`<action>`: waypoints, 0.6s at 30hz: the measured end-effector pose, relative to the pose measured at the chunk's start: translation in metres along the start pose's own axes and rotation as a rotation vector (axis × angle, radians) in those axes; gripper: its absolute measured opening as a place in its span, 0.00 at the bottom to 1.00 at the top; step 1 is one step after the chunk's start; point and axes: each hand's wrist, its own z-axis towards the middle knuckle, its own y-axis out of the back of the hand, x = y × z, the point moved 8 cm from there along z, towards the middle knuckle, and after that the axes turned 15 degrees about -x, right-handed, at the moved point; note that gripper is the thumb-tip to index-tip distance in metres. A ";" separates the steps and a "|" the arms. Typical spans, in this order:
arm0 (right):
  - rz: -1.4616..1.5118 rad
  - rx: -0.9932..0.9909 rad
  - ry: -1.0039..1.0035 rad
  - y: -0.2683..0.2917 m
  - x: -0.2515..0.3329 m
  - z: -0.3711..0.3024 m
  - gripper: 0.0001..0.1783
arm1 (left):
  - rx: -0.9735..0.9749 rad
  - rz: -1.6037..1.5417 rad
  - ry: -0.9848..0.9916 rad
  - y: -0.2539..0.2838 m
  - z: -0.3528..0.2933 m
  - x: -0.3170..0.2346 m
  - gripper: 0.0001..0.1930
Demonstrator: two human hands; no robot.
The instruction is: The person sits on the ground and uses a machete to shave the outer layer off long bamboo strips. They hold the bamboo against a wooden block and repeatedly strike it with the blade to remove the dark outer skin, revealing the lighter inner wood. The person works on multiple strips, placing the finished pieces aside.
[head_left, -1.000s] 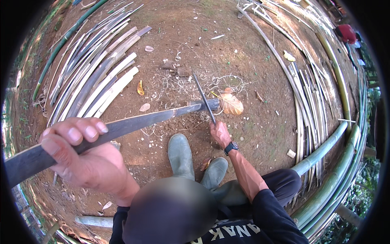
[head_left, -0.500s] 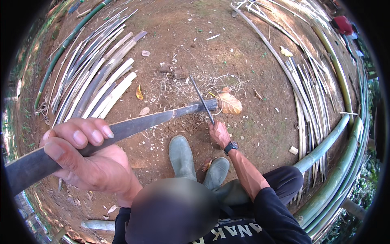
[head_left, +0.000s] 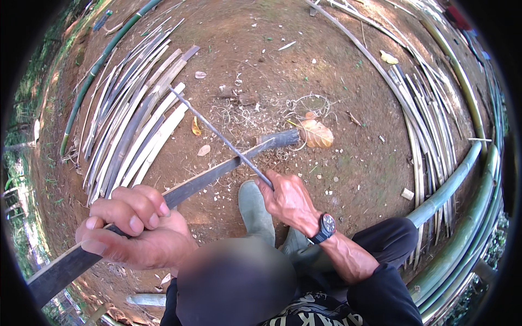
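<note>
Bamboo strip [head_left: 217, 175] under knife [head_left: 223, 139] edge

Out past my left hand a heap of split bamboo slats [head_left: 136, 125] lies on the bare dirt [head_left: 348, 60]. Ahead of my right hand rests a dry brown leaf [head_left: 317, 133]. Green bamboo poles [head_left: 457, 185] curve along my right side, beside my rubber boot [head_left: 255, 212].
</note>
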 end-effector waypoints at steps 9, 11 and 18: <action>-0.032 0.030 -0.115 0.003 -0.029 -0.015 0.13 | 0.018 -0.008 -0.022 0.010 0.000 -0.002 0.19; -0.017 0.033 -0.089 0.000 -0.015 -0.016 0.13 | 0.002 0.013 -0.024 0.011 -0.001 -0.004 0.20; -0.075 0.014 -0.108 -0.008 -0.057 -0.012 0.14 | -0.019 0.033 -0.024 0.019 -0.003 -0.002 0.20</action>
